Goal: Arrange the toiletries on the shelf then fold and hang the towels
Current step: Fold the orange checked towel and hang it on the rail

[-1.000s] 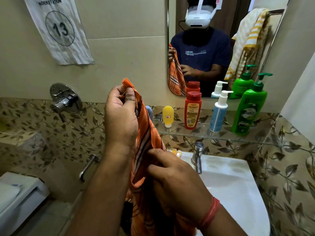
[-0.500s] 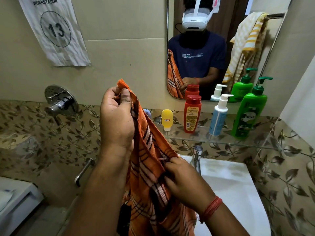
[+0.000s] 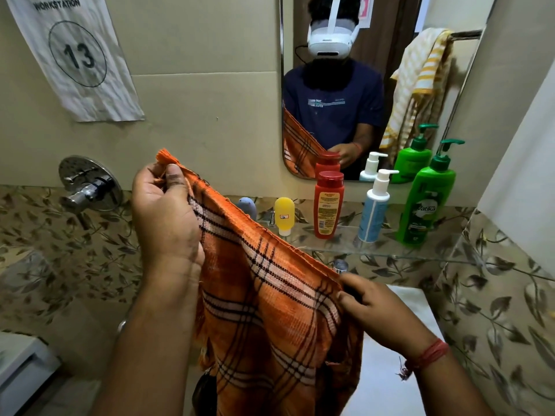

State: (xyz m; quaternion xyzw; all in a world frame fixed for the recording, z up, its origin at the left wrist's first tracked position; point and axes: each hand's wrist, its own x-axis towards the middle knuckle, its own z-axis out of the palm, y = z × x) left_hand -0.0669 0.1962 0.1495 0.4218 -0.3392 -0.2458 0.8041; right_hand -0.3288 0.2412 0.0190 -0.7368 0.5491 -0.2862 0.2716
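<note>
An orange plaid towel (image 3: 270,310) hangs stretched between my hands in front of the sink. My left hand (image 3: 165,214) pinches its upper corner, raised high on the left. My right hand (image 3: 372,307) grips the top edge lower down on the right. On the glass shelf (image 3: 420,253) stand a small yellow bottle (image 3: 284,216), a red bottle (image 3: 328,205), a white-and-blue pump bottle (image 3: 374,210) and a green pump bottle (image 3: 426,202). A blue-grey item (image 3: 247,207) peeks out behind the towel.
A mirror (image 3: 375,85) above the shelf reflects a yellow-striped towel (image 3: 417,82) hanging on a rail. A chrome wall valve (image 3: 87,187) sits at left, and the tap (image 3: 341,265) and white sink (image 3: 420,310) lie below the shelf. A paper sign (image 3: 75,55) reads 13.
My right hand has slid right along the towel's top edge, away from my left hand. The bunched towel is now spread out flat between both hands.
</note>
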